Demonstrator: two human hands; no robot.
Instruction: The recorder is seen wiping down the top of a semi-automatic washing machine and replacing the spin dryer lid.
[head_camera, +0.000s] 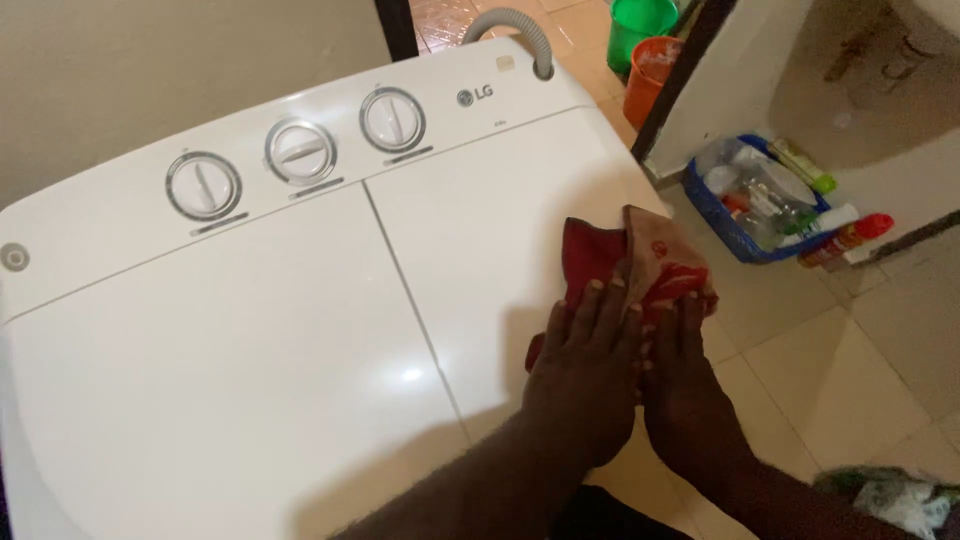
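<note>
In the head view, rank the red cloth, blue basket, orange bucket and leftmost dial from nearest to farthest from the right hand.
1. red cloth, under the right hand on the washer lid.
2. blue basket, on the floor, right.
3. orange bucket, beyond, by the doorway.
4. leftmost dial, far left on the panel.

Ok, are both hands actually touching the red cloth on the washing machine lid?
Touching. The head view shows the left hand and right hand pressed flat on the red cloth, fingers overlapping its near edge with no gap.
</note>
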